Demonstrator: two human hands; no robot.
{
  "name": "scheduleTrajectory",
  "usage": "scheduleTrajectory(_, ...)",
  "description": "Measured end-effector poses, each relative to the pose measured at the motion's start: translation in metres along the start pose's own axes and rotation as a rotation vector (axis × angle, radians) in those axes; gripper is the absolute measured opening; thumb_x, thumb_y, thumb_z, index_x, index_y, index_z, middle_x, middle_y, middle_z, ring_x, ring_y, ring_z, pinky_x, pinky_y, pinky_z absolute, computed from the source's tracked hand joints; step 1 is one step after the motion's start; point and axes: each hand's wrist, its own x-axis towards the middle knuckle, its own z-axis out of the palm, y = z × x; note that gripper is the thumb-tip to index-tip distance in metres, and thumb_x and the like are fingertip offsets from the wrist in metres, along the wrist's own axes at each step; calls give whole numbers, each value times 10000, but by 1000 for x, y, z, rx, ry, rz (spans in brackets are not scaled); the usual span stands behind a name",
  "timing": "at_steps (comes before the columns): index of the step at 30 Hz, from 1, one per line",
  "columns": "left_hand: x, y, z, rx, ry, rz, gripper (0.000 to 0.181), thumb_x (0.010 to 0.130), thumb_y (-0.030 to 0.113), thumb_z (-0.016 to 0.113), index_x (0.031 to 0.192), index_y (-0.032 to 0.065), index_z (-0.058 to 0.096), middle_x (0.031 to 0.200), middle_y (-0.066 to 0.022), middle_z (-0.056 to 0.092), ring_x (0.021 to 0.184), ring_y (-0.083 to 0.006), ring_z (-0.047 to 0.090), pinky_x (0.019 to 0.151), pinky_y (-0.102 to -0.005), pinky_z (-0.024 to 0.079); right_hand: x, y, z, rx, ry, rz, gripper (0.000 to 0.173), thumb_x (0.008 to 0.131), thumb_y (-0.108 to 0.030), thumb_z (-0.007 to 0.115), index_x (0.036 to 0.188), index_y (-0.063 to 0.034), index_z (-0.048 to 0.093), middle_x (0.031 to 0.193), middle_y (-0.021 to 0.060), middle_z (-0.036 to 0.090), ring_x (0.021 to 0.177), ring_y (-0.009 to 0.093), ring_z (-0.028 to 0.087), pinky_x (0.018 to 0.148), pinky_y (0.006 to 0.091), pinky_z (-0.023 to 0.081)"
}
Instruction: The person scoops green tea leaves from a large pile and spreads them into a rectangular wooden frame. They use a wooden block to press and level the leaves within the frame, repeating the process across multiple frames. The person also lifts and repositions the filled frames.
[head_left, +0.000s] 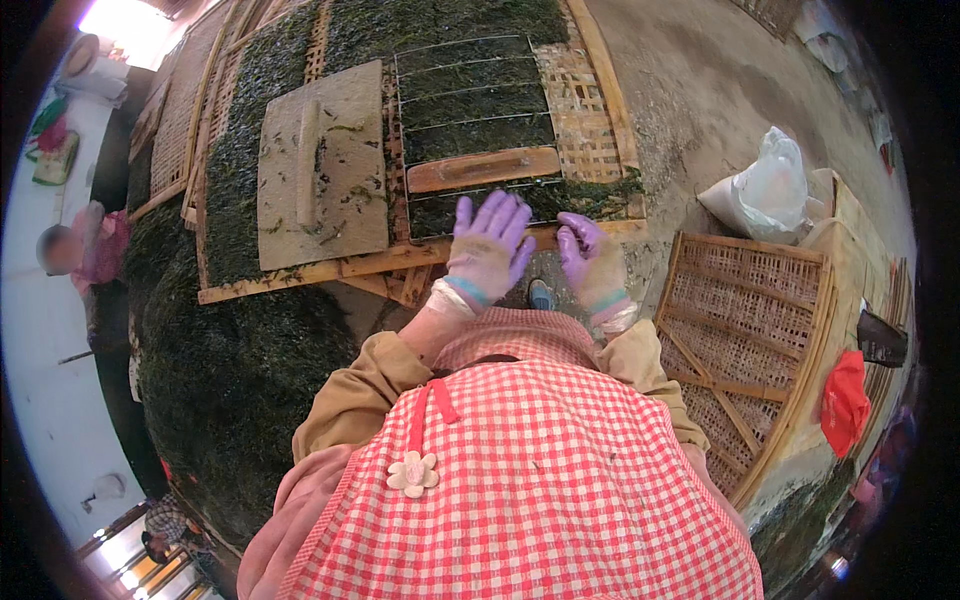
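Note:
My left hand (491, 244), in a purple-coated glove, lies palm down with its fingers spread at the near edge of a dark green seaweed layer (474, 73). A thin metal wire frame (480, 86) divides that layer into strips on a woven bamboo rack (589, 112). A wooden bar (484, 169) lies across the frame just beyond my fingers. My right hand (591, 259), gloved alike, hovers by the rack's near rail with its fingers curled; whether anything is between them is hidden. Left of the frame, a flat board with a raised handle (326, 169) rests on seaweed, scraps stuck to it.
A large heap of seaweed (240, 397) lies below and left of the rack. At right are a white plastic sack (769, 187), a leaning bamboo rack (742, 300) and a red bag (845, 405). Other people (101, 247) are at the left.

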Motion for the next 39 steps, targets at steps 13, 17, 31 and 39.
scheduleTrajectory(13, 37, 21, 19, 113, 95, 26, 618, 991, 402, 451, 1462, 4, 427, 1564, -194, 359, 1485, -338, 266, 1220, -528, 147, 47, 21, -20, -835, -39, -372, 668, 818, -228, 700, 1427, -84, 467, 1519, 162, 406, 1455, 361, 298, 1202, 479, 231)
scheduleTrajectory(17, 35, 32, 42, 40, -137, 130, 635, 973, 390, 475, 1451, -25, 430, 1568, -206, 347, 1482, -353, 262, 1222, -496, 160, 81, 31, -14, -861, -208, -402, 626, 817, -269, 669, 1396, -90, 512, 1541, 134, 387, 1477, 345, 265, 1195, 526, 228)
scheduleTrajectory(31, 38, 25, 30, -336, -401, 25, 642, 926, 433, 514, 1425, 30, 496, 1515, -133, 454, 1455, -293, 333, 1212, -475, 179, 81, -71, 39, -1157, -402, -57, 261, 925, -217, 532, 1097, -113, 699, 1084, 176, 721, 1049, 356, 691, 870, 469, 557)
scheduleTrajectory(39, 25, 11, 41, -147, -308, 79, 516, 920, 381, 542, 1337, 77, 563, 1370, -107, 551, 1341, -278, 448, 1140, -455, 282, 23, -169, 121, -1009, -720, -467, 350, 935, -159, 538, 1279, -121, 588, 1285, 148, 614, 1132, 296, 646, 888, 417, 542)
